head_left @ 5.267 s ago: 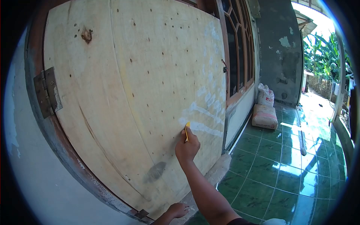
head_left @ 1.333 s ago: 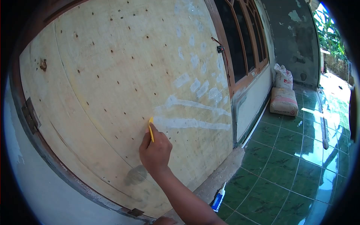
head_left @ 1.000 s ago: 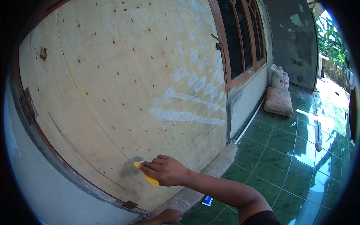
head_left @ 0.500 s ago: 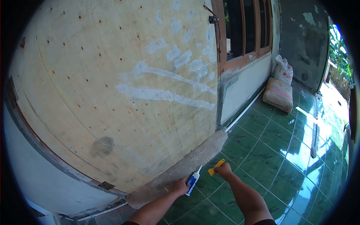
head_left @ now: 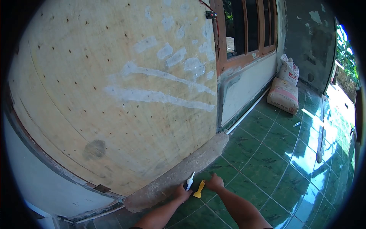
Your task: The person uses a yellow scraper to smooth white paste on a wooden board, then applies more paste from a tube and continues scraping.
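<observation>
Low over the green floor, my left hand (head_left: 183, 194) is closed round a squeeze tube (head_left: 190, 182), whose white tapered nozzle points up toward the panel. Most of the tube's body is hidden by the fingers. Just to the right, my right hand (head_left: 215, 183) grips the handle end of a small yellow scraper (head_left: 199, 189), its wide blade tilted down toward me. Tube and scraper are close together but apart. Ahead stands a large plywood panel (head_left: 126, 126) with white filler smears and rows of small dark spots.
A rough concrete sill (head_left: 171, 173) runs along the panel's foot, beside green floor tiles (head_left: 259, 168). A white pipe (head_left: 248, 112) lies along the wall. Two sacks, a paper one (head_left: 283, 95) and a white one (head_left: 289, 72), stand below the window frame (head_left: 244, 63).
Both hands have moved left and closer together, lower in the view on the right. The scraper has swung so its blade points down, and the tube has turned. The view has shifted slightly right.
</observation>
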`<state>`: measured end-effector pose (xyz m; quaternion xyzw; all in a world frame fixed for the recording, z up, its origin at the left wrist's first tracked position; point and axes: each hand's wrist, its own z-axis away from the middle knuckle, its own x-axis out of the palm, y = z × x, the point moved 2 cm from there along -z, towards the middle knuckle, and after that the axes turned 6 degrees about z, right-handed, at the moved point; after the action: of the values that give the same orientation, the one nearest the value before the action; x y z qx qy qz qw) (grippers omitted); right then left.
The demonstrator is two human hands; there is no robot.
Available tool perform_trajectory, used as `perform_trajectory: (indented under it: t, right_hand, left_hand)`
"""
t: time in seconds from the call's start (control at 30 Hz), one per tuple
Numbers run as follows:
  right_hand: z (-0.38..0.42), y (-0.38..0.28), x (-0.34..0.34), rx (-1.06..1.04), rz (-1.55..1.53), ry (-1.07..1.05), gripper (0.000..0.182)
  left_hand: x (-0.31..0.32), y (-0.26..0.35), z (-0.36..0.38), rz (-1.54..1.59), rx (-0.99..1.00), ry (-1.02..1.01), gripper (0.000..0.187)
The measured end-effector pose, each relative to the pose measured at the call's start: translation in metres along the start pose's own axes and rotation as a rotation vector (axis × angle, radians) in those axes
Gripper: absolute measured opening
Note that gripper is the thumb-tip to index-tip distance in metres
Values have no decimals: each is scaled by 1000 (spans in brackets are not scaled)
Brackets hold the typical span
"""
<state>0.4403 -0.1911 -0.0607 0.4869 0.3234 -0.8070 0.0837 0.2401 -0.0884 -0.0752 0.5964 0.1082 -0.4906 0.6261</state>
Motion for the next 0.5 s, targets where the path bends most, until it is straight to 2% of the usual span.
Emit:
perform_trajectory:
  t: [0.07,0.1,0.17,0.27,0.33,0.4,0.43,0.5]
  right_hand:
    - [0,-4,-21,15,-75,11,48]
    - [-7,-3,-18,-31,-70,-49,51]
    - [-12,-5,-13,-111,-62,-167,57]
    - [2,-32,-16,-305,-55,-266,56]
    - [13,-70,-16,-278,-295,-398,57]
    - [29,-121,-28,-277,-579,-523,62]
    - [42,-149,-46,-317,-695,-519,61]
    - [75,-198,-82,-386,-924,-507,58]
  left_hand:
    - [-13,-11,7,20,-37,-24,38]
    - [-21,-14,7,27,-49,-38,34]
    - [-32,-26,10,267,-75,-20,31]
    - [-64,-21,11,610,-86,-49,27]
    - [-91,-15,8,820,-52,-67,21]
    - [-133,25,22,1030,-21,-174,21]
    - [-156,50,31,1134,-3,-233,23]
    - [-198,89,45,1160,93,-197,24]
